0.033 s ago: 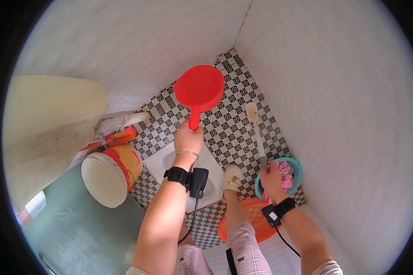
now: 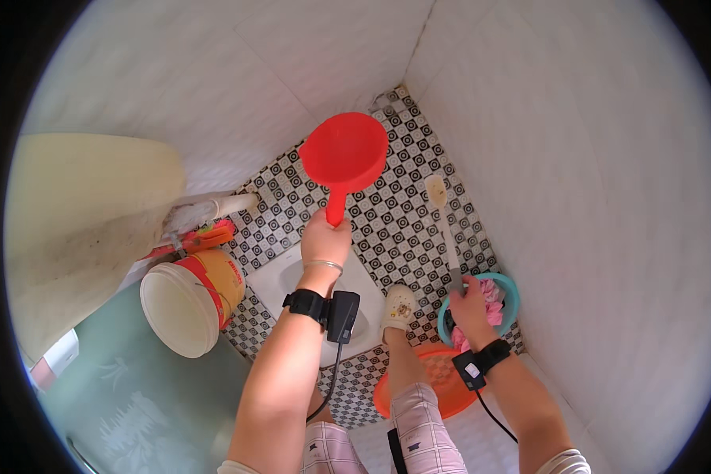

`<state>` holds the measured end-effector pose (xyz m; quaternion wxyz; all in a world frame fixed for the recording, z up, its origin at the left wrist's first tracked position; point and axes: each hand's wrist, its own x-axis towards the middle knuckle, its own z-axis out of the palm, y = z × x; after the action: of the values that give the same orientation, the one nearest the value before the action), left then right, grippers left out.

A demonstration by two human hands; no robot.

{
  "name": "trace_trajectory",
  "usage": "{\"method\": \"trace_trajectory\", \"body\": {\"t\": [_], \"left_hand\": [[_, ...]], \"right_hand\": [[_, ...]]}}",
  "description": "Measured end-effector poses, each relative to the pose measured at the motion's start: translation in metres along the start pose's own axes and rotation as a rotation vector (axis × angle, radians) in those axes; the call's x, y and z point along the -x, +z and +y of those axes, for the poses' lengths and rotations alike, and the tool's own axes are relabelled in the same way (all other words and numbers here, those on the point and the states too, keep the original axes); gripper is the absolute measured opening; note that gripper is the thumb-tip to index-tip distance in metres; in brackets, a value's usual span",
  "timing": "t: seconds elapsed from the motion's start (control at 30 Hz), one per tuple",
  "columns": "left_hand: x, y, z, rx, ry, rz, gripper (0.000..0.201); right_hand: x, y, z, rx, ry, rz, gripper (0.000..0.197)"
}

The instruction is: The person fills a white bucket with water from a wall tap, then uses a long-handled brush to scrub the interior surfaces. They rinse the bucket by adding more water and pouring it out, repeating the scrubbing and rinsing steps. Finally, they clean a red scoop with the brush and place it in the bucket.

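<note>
My left hand [image 2: 325, 239] is closed around the handle of a red plastic water dipper [image 2: 344, 150], held out over the far part of the tiled floor. The bowl of the dipper points away from me, and I cannot make out any water in it. In my right hand [image 2: 469, 310] is the grey grip of a long-handled brush [image 2: 448, 237]. Its white shaft reaches away from me to a pale, stained head. Under that hand stands a turquoise basin [image 2: 510, 302] with pink cloth [image 2: 494, 301] in it.
A white squat toilet [image 2: 359, 280] is set in the black-and-white tiled floor [image 2: 395, 225], partly behind my left arm. An orange basin [image 2: 450, 383] lies near my foot. To the left stand a yellow-and-red bucket [image 2: 180, 312], a pipe [image 2: 233, 205] and a frosted glass panel [image 2: 150, 395]. Walls close in the far corner.
</note>
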<state>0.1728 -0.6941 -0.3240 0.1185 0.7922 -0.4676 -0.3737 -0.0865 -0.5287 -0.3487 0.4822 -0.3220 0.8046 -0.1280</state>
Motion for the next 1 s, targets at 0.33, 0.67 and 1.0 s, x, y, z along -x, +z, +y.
{"method": "trace_trajectory", "body": {"t": [0.33,0.67,1.0], "left_hand": [[0.023,-0.006,-0.037,-0.115,0.002,-0.016,0.027],[0.01,0.005,-0.142,-0.127,0.112,-0.052,0.024],[-0.065,0.027,-0.172,-0.186,0.267,0.03,0.03]], "right_hand": [[-0.035,-0.003,-0.002,0.014,0.057,-0.047,0.042],[-0.151,0.096,-0.034,-0.005,-0.33,0.337,0.046],[-0.252,0.152,-0.14,0.23,-0.405,0.491,0.037]]}}
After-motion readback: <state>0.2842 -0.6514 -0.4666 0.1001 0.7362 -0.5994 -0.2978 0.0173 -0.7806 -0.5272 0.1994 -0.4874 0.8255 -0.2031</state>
